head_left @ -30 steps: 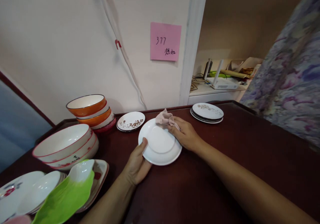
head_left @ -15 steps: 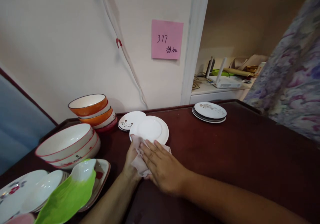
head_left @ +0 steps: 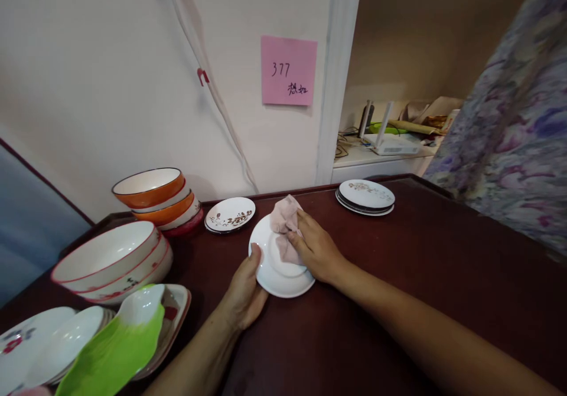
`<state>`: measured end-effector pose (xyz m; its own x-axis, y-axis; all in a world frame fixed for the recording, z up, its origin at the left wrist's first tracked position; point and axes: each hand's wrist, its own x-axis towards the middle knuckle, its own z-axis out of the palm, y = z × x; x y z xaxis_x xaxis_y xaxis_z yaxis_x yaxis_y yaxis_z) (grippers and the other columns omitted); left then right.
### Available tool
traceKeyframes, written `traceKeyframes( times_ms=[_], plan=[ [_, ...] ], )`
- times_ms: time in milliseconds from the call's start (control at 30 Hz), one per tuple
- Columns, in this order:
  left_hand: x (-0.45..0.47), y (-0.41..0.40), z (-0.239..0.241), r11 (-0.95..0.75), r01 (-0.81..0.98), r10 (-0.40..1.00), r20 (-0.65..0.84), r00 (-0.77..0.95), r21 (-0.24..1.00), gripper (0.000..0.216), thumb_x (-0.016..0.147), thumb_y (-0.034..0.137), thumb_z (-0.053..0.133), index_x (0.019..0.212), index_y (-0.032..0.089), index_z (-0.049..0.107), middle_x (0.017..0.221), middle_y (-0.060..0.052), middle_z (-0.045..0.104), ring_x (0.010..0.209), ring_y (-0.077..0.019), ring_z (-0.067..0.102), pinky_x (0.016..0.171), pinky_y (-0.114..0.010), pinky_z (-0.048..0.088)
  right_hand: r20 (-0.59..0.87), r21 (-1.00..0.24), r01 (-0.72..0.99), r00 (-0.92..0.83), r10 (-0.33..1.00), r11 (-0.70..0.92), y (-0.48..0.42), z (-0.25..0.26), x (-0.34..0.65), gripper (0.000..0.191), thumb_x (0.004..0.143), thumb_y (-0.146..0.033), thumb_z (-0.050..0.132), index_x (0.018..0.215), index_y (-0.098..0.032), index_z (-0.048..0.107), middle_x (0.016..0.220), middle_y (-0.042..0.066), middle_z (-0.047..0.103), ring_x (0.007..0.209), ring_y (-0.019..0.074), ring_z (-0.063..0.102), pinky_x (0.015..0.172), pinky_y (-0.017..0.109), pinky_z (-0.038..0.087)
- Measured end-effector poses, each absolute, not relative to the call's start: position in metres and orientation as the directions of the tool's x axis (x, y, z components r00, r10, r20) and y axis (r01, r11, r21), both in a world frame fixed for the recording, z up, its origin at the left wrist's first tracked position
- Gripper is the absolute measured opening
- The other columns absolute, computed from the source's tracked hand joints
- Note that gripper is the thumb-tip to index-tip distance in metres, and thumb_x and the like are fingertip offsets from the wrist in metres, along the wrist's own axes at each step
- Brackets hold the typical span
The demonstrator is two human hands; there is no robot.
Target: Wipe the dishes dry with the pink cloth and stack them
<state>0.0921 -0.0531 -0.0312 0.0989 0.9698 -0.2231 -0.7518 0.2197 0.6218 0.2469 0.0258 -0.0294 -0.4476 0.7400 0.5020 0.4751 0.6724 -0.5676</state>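
Note:
A white plate (head_left: 286,287) is tilted above the dark table, its back with the foot ring facing me. My left hand (head_left: 245,290) grips its left edge, thumb on the near face and the other fingers behind it. Against the plate's upper right part my right hand (head_left: 316,245) presses a crumpled pale pink cloth (head_left: 284,216), its fingers closed on the cloth. Behind and to the left lies a small stack of floral plates (head_left: 230,214), apart from both hands.
Stacked orange bowls (head_left: 150,192) and large red-rimmed bowls (head_left: 108,260) stand at left. Nearer are a green leaf-shaped dish (head_left: 117,343), white dishes (head_left: 66,343) and a floral plate (head_left: 18,337). Another plate stack (head_left: 365,195) sits at the back right of the table (head_left: 425,284), before the wall.
The white plate has come nearer and turned, uncovering the floral plates at left. My right hand and the cloth have moved up and right across it; my left thumb now shows on its edge.

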Motion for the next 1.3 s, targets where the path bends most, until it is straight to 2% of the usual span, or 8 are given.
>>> traceKeyframes(
  times_ms=[300, 433, 567, 700, 800, 933, 1100, 1300],
  plan=[
    [0.072, -0.056, -0.034, 0.255, -0.83, 0.967, -0.144, 0.212, 0.495, 0.069, 0.081, 0.069, 0.043, 0.117, 0.014, 0.064, 0.105, -0.014, 0.072, 0.106, -0.0313, 0.064, 0.093, -0.045, 0.049, 0.486, 0.053, 0.258, -0.851, 0.201, 0.965, -0.019, -0.014, 0.233, 0.047, 0.096, -0.038, 0.039, 0.136, -0.015, 0.048, 0.151, 0.009, 0.036, 0.141, 0.0366, 0.021, 0.113, 0.057, 0.021],
    [0.062, -0.054, -0.036, 0.376, -0.819, 0.924, -0.108, 0.368, 0.434, 0.091, 0.073, 0.08, 0.042, 0.119, 0.003, 0.062, 0.096, -0.022, 0.072, 0.102, -0.038, 0.065, 0.086, -0.048, 0.052, 0.492, 0.226, 0.081, -0.87, -0.041, 0.971, -0.022, -0.022, 0.231, 0.037, 0.096, -0.035, 0.039, 0.116, -0.014, 0.063, 0.133, 0.009, 0.056, 0.134, 0.0331, 0.036, 0.112, 0.052, 0.026],
    [0.066, -0.051, -0.033, 0.194, -0.868, 0.981, -0.107, 0.163, 0.457, 0.078, 0.085, 0.067, 0.039, 0.133, 0.007, 0.052, 0.115, -0.02, 0.068, 0.114, -0.0357, 0.059, 0.099, -0.049, 0.044, 0.558, 0.297, -0.032, -0.805, -0.201, 0.954, -0.012, -0.023, 0.237, 0.03, 0.093, -0.038, 0.046, 0.083, -0.017, 0.066, 0.104, 0.007, 0.066, 0.117, 0.0252, 0.052, 0.107, 0.045, 0.033],
    [0.076, -0.047, -0.027, 0.008, -0.878, 0.987, -0.143, -0.069, 0.479, 0.061, 0.09, 0.055, 0.041, 0.139, 0.018, 0.047, 0.123, -0.012, 0.065, 0.119, -0.0301, 0.056, 0.105, -0.046, 0.039, 0.689, 0.251, 0.144, -0.722, -0.072, 0.957, 0.012, -0.018, 0.255, 0.028, 0.089, -0.039, 0.052, 0.073, -0.018, 0.062, 0.087, 0.008, 0.064, 0.096, 0.0236, 0.057, 0.087, 0.04, 0.045],
    [0.076, -0.045, -0.027, -0.006, -0.876, 0.974, -0.195, -0.114, 0.482, 0.055, 0.091, 0.046, 0.046, 0.139, 0.02, 0.046, 0.122, -0.01, 0.066, 0.12, -0.0282, 0.056, 0.106, -0.044, 0.039, 0.735, 0.112, 0.49, -0.626, 0.26, 0.864, 0.033, -0.012, 0.272, 0.025, 0.09, -0.033, 0.05, 0.077, -0.016, 0.063, 0.082, 0.011, 0.062, 0.085, 0.0234, 0.056, 0.076, 0.038, 0.046],
    [0.072, -0.043, -0.031, -0.018, -0.871, 0.971, -0.199, -0.132, 0.49, 0.049, 0.093, 0.033, 0.048, 0.14, 0.022, 0.045, 0.121, -0.008, 0.067, 0.119, -0.0269, 0.057, 0.106, -0.043, 0.04, 0.676, -0.092, 0.736, -0.449, 0.585, 0.671, 0.05, -0.006, 0.285, 0.03, 0.092, -0.026, 0.047, 0.116, -0.015, 0.06, 0.102, 0.014, 0.063, 0.091, 0.0232, 0.058, 0.073, 0.034, 0.048],
    [0.073, -0.045, -0.029, 0.074, -0.847, 0.976, -0.213, -0.047, 0.526, 0.046, 0.094, 0.031, 0.045, 0.137, 0.017, 0.048, 0.117, -0.01, 0.069, 0.111, -0.0266, 0.062, 0.101, -0.042, 0.044, 0.604, -0.01, 0.483, -0.695, 0.39, 0.875, 0.047, -0.011, 0.283, 0.057, 0.088, -0.02, 0.051, 0.144, -0.025, 0.037, 0.143, 0.011, 0.045, 0.117, 0.0228, 0.053, 0.087, 0.036, 0.048],
    [0.071, -0.051, -0.026, 0.18, -0.771, 0.982, -0.151, 0.109, 0.611, 0.064, 0.092, 0.06, 0.03, 0.11, 0.01, 0.065, 0.091, -0.016, 0.072, 0.078, -0.0272, 0.068, 0.066, -0.042, 0.056, 0.708, -0.193, 0.439, -0.557, 0.434, 0.878, 0.036, -0.004, 0.278, 0.029, 0.09, -0.031, 0.051, 0.113, -0.022, 0.066, 0.109, 0.008, 0.069, 0.095, 0.0209, 0.063, 0.083, 0.033, 0.046]
  ],
)
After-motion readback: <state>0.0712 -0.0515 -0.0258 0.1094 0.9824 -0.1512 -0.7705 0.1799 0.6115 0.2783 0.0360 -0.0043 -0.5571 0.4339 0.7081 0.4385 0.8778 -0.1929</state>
